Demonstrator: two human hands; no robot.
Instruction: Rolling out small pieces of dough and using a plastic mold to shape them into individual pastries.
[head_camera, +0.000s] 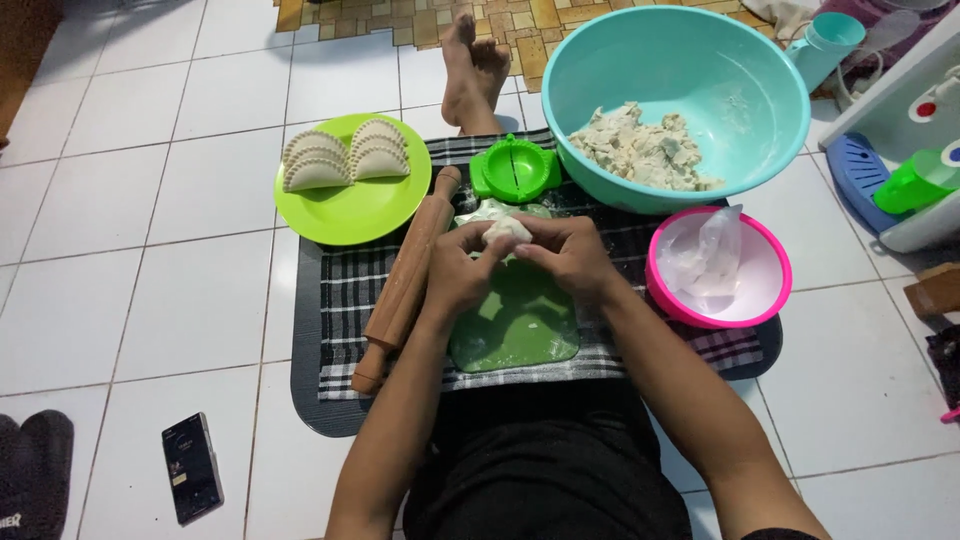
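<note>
A small lump of white dough (507, 230) is pinched between both hands above a floury green board (520, 325). My left hand (458, 268) grips it from the left and my right hand (568, 255) from the right. The board lies on a black-and-white checked cloth (345, 295). A wooden rolling pin (405, 282) rests just left of my left hand. A green dumpling press (515, 168) lies open beyond my hands. Behind it, a large teal bowl (700, 60) holds more dough (643, 148).
A lime-green plate (360, 205) at back left carries several shaped dumplings (343, 155). A pink-rimmed bowl (765, 275) with a plastic bag sits to the right. A phone (191, 467) lies on the white tiles at front left. A bare foot (472, 70) stretches out ahead.
</note>
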